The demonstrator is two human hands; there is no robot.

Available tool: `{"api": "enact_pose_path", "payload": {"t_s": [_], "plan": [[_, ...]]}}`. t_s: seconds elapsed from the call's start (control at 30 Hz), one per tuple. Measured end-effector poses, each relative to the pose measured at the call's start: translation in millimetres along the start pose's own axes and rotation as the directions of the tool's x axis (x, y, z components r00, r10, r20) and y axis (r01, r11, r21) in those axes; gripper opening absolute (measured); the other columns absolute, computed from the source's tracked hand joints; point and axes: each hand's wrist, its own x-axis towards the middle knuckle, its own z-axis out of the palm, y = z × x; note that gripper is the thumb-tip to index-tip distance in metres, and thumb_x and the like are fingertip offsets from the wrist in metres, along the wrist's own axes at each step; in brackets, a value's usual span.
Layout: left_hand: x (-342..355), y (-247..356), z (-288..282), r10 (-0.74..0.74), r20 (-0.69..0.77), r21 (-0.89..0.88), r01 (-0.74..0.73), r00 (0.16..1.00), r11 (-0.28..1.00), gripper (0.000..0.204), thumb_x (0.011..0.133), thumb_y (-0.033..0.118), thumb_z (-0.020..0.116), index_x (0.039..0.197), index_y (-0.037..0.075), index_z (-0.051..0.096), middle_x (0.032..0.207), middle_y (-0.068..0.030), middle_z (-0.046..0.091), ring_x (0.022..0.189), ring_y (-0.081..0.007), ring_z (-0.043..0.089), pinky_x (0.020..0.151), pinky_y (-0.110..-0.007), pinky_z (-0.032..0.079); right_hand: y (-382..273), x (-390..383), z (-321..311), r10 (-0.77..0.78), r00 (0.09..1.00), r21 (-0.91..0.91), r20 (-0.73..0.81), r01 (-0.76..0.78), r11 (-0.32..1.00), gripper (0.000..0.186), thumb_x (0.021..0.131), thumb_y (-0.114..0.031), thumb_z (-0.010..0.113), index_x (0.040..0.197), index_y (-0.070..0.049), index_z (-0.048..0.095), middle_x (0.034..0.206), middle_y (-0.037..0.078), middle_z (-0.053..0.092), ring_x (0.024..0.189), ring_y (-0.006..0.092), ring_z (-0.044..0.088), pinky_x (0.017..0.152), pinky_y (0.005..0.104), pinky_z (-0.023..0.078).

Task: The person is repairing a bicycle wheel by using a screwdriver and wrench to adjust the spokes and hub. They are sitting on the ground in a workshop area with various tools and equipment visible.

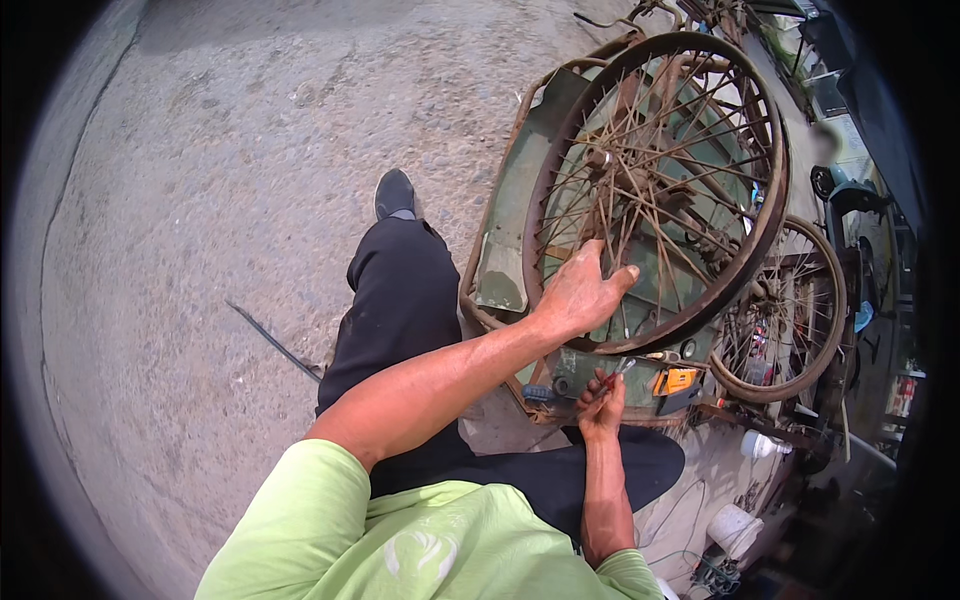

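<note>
A rusty spoked wheel [770, 200] lies tilted over a green metal cart bed [505, 245]. My left hand [580, 295] reaches across the wheel's near rim, thumb and forefinger spread among the spokes; its other fingers are partly hidden. Below the rim, my right hand [600, 410] is closed around a small red-handled tool [617, 375] with a bright metal head. Its exact kind is too small to tell. The wheel's hub [630, 178] and its spokes are brown with rust.
A yellow-orange box [675, 381] sits right of my right hand, and a dark blue item [538, 393] left of it. Another spoked wheel [838, 320] stands farther right. A white bucket [735, 530] is at lower right. A dark rod [270, 340] lies on the concrete.
</note>
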Motion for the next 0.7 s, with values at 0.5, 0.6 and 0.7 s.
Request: {"api": "enact_pose_path", "payload": {"t_s": [0.5,0.6,0.7], "plan": [[1.1,0.5,3.3,0.046,-0.004,0.047,-0.046,0.999,0.998,0.086,0.096,0.052,0.061,0.146,-0.015,0.041,0.135,-0.0397,0.058,0.131,-0.0481,0.056,0.111,-0.048,0.043,5.0,5.5,6.6,0.003,1.0,0.041,-0.02,-0.002,0.999,0.049,0.101,-0.058,0.055,0.119,-0.012,0.059,0.082,-0.001,0.051,0.068,0.0148,0.043,0.061,0.0305,0.036],[-0.1,3.8,1.3,0.042,0.019,0.032,-0.043,0.999,0.999,0.086,0.096,0.053,0.061,0.146,-0.014,0.041,0.134,-0.0393,0.059,0.129,-0.0484,0.058,0.111,-0.048,0.043,6.2,7.4,5.4,0.014,1.0,0.052,0.023,-0.015,0.999,0.05,0.102,-0.058,0.054,0.119,-0.012,0.058,0.082,-0.001,0.051,0.067,0.015,0.043,0.061,0.0308,0.036],[4.7,-2.1,3.2,0.035,0.04,0.008,-0.035,0.999,0.999,0.086,0.096,0.055,0.063,0.145,-0.013,0.042,0.132,-0.0359,0.061,0.126,-0.0441,0.06,0.108,-0.047,0.045,6.4,10.4,4.7,0.02,0.999,0.063,0.034,-0.022,0.998,0.05,0.102,-0.059,0.053,0.119,-0.012,0.058,0.082,-0.001,0.05,0.068,0.015,0.043,0.061,0.031,0.036]]}}
